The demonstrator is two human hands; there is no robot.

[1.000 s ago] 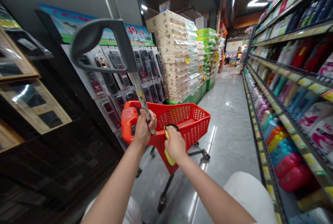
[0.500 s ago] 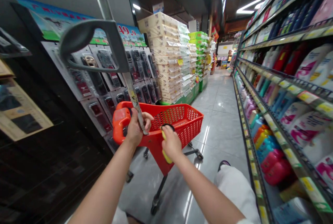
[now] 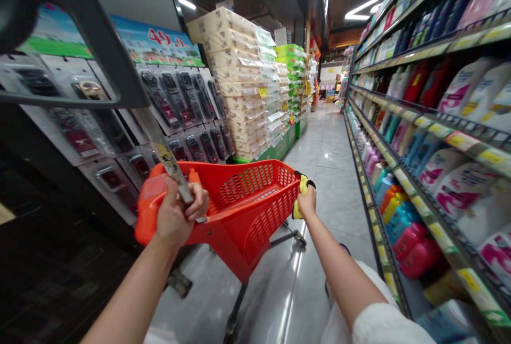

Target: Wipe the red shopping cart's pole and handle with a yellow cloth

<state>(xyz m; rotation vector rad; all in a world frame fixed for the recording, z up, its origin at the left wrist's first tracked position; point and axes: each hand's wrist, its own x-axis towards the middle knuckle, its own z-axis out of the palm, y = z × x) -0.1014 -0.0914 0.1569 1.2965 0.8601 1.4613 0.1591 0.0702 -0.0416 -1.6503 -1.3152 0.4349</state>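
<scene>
left hand (image 3: 173,216) is squeezing tight round the silver pole (image 3: 167,165) w/ the grey handle (image 3: 80,40), at the near left end of the red cart (image 3: 239,211). right hand (image 3: 307,203) is closed on a yellow cloth (image 3: 300,195), pressing it on the cart's far right rim. to do it well i'm thinking: keep the pole steady so the cart isn't rolling, & rub along the rim slow, cloth flat. shelves w/ bottles (image 3: 419,163) are standing close on the right.
</scene>
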